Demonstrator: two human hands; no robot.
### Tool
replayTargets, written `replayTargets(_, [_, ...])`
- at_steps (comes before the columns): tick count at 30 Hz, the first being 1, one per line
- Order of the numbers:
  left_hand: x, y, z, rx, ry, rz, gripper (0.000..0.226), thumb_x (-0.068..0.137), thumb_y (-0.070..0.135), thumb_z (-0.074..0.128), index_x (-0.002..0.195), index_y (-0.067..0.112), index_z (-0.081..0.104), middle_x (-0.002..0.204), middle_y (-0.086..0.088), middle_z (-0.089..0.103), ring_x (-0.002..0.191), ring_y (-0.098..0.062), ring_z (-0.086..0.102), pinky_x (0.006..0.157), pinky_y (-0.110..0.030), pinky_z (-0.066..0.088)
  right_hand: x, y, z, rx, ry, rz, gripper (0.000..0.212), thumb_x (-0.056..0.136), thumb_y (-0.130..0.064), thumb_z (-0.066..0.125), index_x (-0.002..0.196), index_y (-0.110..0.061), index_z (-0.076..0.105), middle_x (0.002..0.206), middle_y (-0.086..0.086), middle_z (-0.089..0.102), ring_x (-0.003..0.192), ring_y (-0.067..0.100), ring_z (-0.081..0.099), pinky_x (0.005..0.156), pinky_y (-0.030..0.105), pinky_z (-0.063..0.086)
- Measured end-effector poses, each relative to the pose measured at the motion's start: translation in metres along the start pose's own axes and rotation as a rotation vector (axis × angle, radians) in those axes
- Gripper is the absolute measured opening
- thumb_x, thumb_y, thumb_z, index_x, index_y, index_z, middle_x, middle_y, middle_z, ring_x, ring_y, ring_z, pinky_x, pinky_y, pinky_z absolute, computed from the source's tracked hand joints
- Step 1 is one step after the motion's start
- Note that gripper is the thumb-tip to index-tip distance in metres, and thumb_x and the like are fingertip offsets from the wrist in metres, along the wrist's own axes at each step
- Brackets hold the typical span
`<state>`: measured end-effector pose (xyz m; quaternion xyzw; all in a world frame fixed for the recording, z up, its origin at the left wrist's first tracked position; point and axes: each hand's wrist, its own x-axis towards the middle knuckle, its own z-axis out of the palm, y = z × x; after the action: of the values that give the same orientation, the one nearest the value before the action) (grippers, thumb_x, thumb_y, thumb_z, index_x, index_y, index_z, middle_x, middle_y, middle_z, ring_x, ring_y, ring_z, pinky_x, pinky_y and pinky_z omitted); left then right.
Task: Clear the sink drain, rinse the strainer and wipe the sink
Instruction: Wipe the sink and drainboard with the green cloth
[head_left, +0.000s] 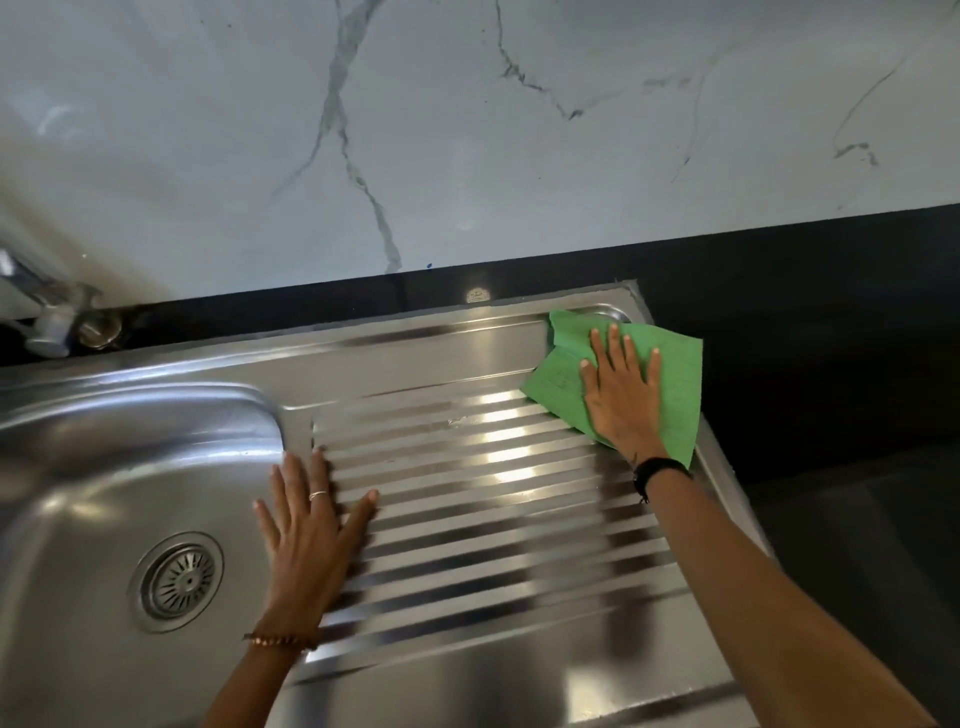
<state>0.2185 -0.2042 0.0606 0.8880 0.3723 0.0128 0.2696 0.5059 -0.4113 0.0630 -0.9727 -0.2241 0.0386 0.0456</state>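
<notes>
1. We log a stainless steel sink with its basin at left and a ribbed drainboard at right.
2. We note the strainer seated in the drain at the basin floor.
3. We record the right hand flat, fingers spread, gripping nothing, pressing a green cloth onto the drainboard's far right corner.
4. We record the left hand open and empty, palm down on the drainboard's left edge, beside the basin.
5. We list a tap at far left and a marble-patterned wall behind.
</notes>
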Motion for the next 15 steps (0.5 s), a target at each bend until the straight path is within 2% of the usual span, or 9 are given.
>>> replayTargets(3, [-0.003,-0.003,-0.001,-0.232,0.019,-0.051,0.097,0.071,0.074,0.031,0.148,0.025,-0.002,0.159,-0.005,-0.007,0.146,-0.020,-0.004,0.119,-0.047,0.008,-0.016,-0.015,0.005,0.009,-0.013,0.006,0.053,0.101,-0.035,0.014,0.150,-0.015,0.004,0.159,0.010,0.006,0.147,0.026,0.007,0.119,0.049,0.003])
replayTargets(6, [-0.003,0.000,-0.004,-0.432,0.032,-0.049,0.095,0.072,0.071,0.038,0.147,0.030,-0.003,0.159,0.004,-0.006,0.146,-0.018,0.002,0.118,-0.050,0.014,-0.032,-0.051,0.010,0.028,-0.013,-0.026,0.054,0.100,-0.036,0.013,0.150,-0.015,0.005,0.159,0.011,0.007,0.147,0.028,0.008,0.120,0.049,0.004])
replayTargets(10, [-0.006,-0.004,-0.007,-0.580,0.050,-0.064,0.089,0.071,0.073,0.039,0.144,0.043,-0.004,0.159,0.001,0.009,0.143,-0.023,0.022,0.115,-0.051,0.023,-0.045,-0.126,0.019,0.057,-0.029,-0.162,0.055,0.099,-0.039,0.011,0.150,-0.017,0.005,0.159,0.009,0.002,0.147,0.027,0.003,0.118,0.048,-0.003])
replayTargets(13, [-0.004,-0.009,-0.008,-0.691,0.106,-0.096,0.074,0.078,0.066,0.043,0.134,0.058,-0.004,0.158,0.008,0.008,0.144,-0.013,0.016,0.118,-0.046,0.019,-0.057,-0.186,0.027,0.066,-0.057,-0.337,0.055,0.099,-0.040,0.009,0.149,-0.018,0.002,0.159,0.008,-0.003,0.146,0.027,-0.004,0.117,0.047,-0.008])
replayTargets(15, [-0.004,-0.009,-0.010,-0.833,0.109,-0.105,0.073,0.079,0.061,0.047,0.133,0.060,-0.002,0.158,0.011,0.004,0.145,-0.008,0.011,0.119,-0.047,0.016,-0.060,-0.223,0.029,0.091,-0.080,-0.430,0.055,0.100,-0.039,0.011,0.150,-0.018,0.003,0.159,0.007,-0.002,0.147,0.027,-0.004,0.118,0.048,-0.007])
